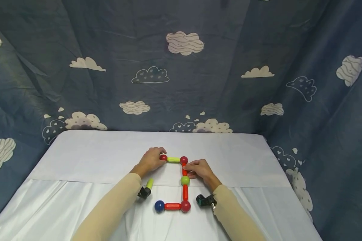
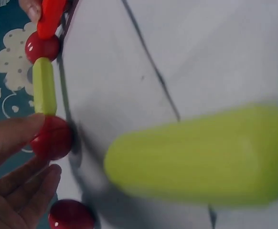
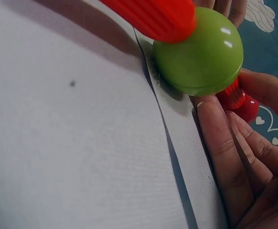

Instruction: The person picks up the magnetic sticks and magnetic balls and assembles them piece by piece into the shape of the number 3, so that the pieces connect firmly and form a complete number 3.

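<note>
My left hand (image 1: 151, 159) pinches a red ball (image 2: 53, 138) between thumb and fingers. This ball joins a yellow-green rod (image 1: 173, 160) whose other end meets another red ball (image 1: 184, 160). My right hand (image 1: 201, 169) holds the red rod (image 1: 184, 171) that runs from that ball down to a green ball (image 1: 185, 180). Below the green ball, a second red rod (image 1: 185, 192) leads to a larger-looking red ball (image 1: 185, 206). From there a third red rod (image 1: 172, 206) extends left to a blue ball (image 1: 159, 206).
Beside my left wrist camera lies a loose yellow-green rod (image 1: 149, 183), large and blurred in the left wrist view. Near my left fingers sits one more red ball (image 2: 71, 215). A white cloth (image 1: 235, 150) covers the table, with a dark cloud-patterned curtain (image 1: 217, 93) behind.
</note>
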`<state>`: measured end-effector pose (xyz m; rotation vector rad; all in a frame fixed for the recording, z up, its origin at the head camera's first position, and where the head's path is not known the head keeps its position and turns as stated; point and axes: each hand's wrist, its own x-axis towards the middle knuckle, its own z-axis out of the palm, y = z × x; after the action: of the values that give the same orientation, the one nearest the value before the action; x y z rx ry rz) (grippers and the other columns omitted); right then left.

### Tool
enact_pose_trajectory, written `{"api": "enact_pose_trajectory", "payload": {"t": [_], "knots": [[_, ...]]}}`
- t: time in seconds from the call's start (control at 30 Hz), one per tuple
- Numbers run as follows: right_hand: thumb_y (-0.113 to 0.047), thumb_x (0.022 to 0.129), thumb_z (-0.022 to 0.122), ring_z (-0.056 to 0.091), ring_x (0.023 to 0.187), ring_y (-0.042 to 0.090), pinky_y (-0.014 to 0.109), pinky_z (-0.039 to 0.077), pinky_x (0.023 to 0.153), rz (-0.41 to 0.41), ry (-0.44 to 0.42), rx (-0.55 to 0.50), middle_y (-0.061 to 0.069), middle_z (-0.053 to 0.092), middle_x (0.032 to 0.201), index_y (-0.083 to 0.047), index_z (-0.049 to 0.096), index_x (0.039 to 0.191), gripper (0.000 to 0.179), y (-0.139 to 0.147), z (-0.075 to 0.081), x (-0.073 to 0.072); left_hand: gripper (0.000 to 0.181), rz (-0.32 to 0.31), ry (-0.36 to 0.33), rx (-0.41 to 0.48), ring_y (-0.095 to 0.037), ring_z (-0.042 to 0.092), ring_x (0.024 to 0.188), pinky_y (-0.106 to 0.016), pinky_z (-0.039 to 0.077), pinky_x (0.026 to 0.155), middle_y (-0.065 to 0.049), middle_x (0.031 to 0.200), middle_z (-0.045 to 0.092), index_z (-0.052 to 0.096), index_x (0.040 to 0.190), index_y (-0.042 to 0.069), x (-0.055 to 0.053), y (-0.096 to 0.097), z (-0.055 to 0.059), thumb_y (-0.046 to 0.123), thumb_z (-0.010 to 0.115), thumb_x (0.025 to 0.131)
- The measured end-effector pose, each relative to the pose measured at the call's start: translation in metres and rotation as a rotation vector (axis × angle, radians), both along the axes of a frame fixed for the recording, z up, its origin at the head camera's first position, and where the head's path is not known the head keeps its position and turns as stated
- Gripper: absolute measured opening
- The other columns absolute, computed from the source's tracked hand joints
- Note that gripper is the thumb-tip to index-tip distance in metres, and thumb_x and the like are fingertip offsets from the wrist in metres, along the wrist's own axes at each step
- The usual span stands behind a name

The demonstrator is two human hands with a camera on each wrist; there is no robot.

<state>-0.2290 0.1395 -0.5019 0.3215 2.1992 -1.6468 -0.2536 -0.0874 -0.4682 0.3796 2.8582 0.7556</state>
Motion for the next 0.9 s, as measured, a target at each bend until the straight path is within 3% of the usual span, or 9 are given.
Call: {"api": "enact_pose_trajectory", "payload": {"t": [0.23,0.4,0.6,0.73,0.9], "knots": [[-0.015,0.082,0.077,0.065,0.059,0.016,0.028,0.055,0.058,0.01,0.016,-0.024,0.01,0.068,0.082,0.003,0.068,0.102,0.028,-0.001,-0.003,-0.004,0.037,-0.039,0.064,0.069,-0.029,0.054,0.11,-0.046,0.041,0.096,-0.013,0.116,0.06,0.061,0.119,0.01,-0.005,-0.026,0.012,0.014,0.072,0.085],[-0.016,0.082,0.077,0.066,0.06,0.016,0.029,0.055,0.06,0.011,-0.015,-0.014,0.01,0.069,0.083,0.002,0.068,0.103,0.029,-0.001,-0.002,-0.002,0.039,-0.027,0.089,0.102,-0.03,0.052,0.11,-0.048,0.04,0.096,-0.016,0.118,0.058,0.059,0.121,0.008,0.003,-0.048,0.015,0.015,0.073,0.085],[-0.016,0.082,0.076,0.066,0.062,0.017,0.029,0.055,0.06,0.003,0.009,0.01,0.011,0.068,0.084,0.002,0.069,0.101,0.027,0.002,0.003,-0.002,0.033,-0.05,-0.037,0.076,-0.025,0.056,0.097,-0.042,0.047,0.086,-0.01,0.105,0.061,0.063,0.112,0.007,0.031,-0.066,0.021,0.018,0.075,0.084],[-0.017,0.082,0.076,0.066,0.062,0.018,0.028,0.055,0.059,0.008,0.023,0.013,0.011,0.068,0.084,0.002,0.069,0.102,0.028,0.002,0.002,-0.003,0.034,-0.043,-0.103,0.061,-0.018,0.054,0.082,-0.035,0.046,0.075,-0.006,0.095,0.061,0.064,0.108,0.008,0.06,-0.067,0.014,0.022,0.078,0.08],[-0.016,0.082,0.076,0.066,0.062,0.018,0.029,0.055,0.059,0.008,0.008,0.009,0.011,0.069,0.085,0.003,0.068,0.104,0.029,0.001,-0.003,-0.001,0.045,0.019,-0.155,0.052,-0.015,0.048,0.075,-0.032,0.041,0.067,0.0,0.085,0.055,0.061,0.109,0.011,0.087,-0.058,0.001,0.03,0.082,0.075]]}}
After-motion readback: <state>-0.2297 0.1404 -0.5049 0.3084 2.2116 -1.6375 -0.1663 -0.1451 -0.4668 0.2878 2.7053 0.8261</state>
